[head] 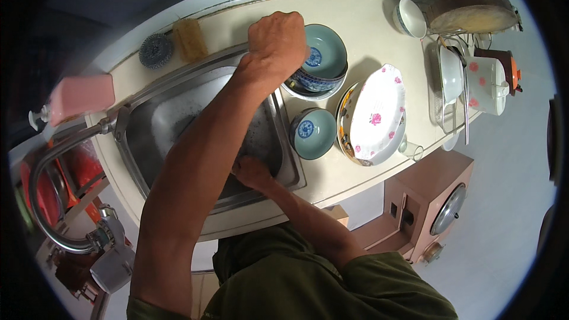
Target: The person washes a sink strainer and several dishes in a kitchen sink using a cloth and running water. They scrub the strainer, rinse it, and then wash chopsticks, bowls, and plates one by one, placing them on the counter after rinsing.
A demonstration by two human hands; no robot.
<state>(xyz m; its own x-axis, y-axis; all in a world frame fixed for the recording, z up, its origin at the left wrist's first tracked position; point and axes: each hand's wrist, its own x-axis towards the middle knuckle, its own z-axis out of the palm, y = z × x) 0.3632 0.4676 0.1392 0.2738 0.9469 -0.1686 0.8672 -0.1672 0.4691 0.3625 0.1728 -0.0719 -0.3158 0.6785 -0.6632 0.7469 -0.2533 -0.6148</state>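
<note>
My left hand (279,38) reaches over the sink to the left rim of a green-glazed bowl (326,46) with a blue medallion inside. It grips that rim; most of its fingers are hidden behind the back of the hand. This bowl sits tilted on top of a stack of blue-patterned bowls (322,84). Down in the stainless steel sink (291,166), near its front right corner, is my right hand (252,172). Its fingers are curled and partly hidden behind my left forearm, so its grip cannot be seen. Whitish suds (178,106) lie in the basin.
Right of the sink stand another green bowl (314,133), stacked plates topped by a floral oval plate (378,115), and a drinking glass (411,150). A steel-wool scourer (155,51), a sponge (190,41) and a pink pump bottle (82,98) line the back left. The faucet (38,186) curves out leftward.
</note>
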